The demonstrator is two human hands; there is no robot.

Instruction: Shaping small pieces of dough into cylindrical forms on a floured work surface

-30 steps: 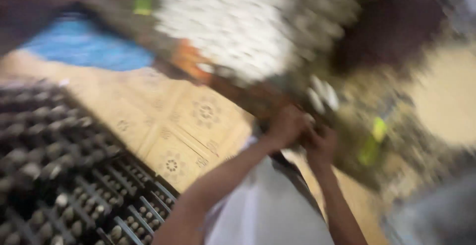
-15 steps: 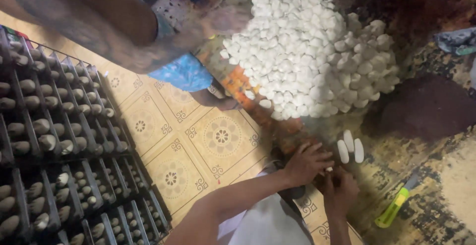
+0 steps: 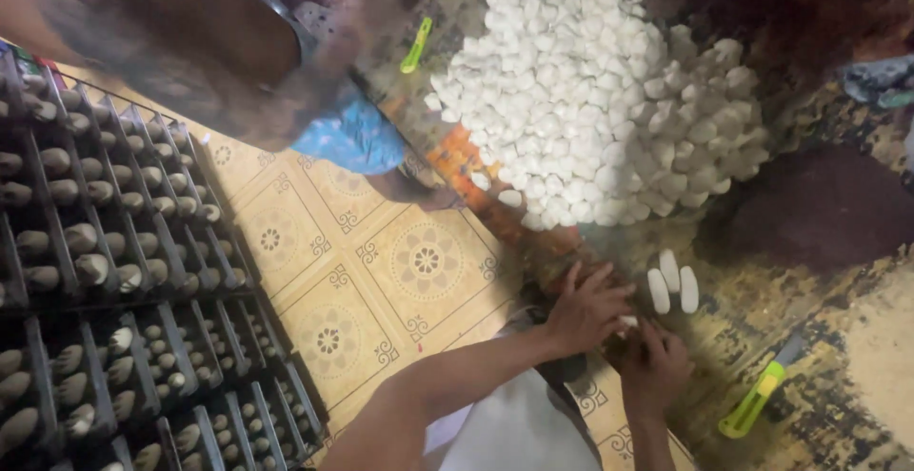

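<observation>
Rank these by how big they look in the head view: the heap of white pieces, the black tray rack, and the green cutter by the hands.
1. Black tray rack and heap of white pieces: both look huge; the rack runs off the frame, so I cannot rank them.
2. Green cutter: far smaller, beside the right hand.

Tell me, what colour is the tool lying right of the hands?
The tool is bright yellow-green with a darker tip, seen in the head view.

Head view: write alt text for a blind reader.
A person's left hand and right hand meet over a small white piece beside three white pieces, below a big white heap; black trays lie left.
</observation>
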